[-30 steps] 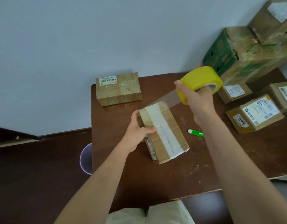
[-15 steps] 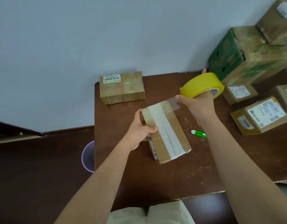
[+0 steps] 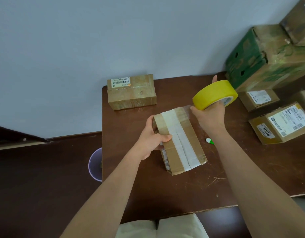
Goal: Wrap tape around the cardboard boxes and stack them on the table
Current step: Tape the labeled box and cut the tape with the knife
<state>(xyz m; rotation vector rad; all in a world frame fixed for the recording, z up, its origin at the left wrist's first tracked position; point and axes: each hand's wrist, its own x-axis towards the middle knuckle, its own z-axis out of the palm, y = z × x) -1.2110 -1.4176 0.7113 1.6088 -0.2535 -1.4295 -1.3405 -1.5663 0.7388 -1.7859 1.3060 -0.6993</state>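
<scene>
Cardboard box [image 3: 181, 143] under our hands sits near the middle of the worktop [image 3: 165, 194], a little toward the far edge, with a white strip and brown tape already running along its top. Our left hand [image 3: 152, 139] grips the box's far-left corner, fingers curled over the edge. Our right hand [image 3: 211, 117] holds the yellow tape roll [image 3: 214, 94] just above and beside the far-right corner, thumb and fingers closed round it. A short clear length of tape [image 3: 187, 109] spans from the roll down to the box's far end.

We judge the risks to lie in that short span. If we tilt the roll, the tape could twist and stick to itself, or land crooked and wrinkle across the top. If our left grip slackens while we pull, the light box could slide or lift off the worktop. Pulling too hard might also peel the freshly stuck end away.

One wrapped box [image 3: 132, 91] rests at the far-left corner, where stacking seems likely. A green-and-white cutter [image 3: 209, 141] lies just right of the box, partly hidden by our forearm; we could knock it. More labelled boxes [image 3: 280, 124] crowd the right edge.
</scene>
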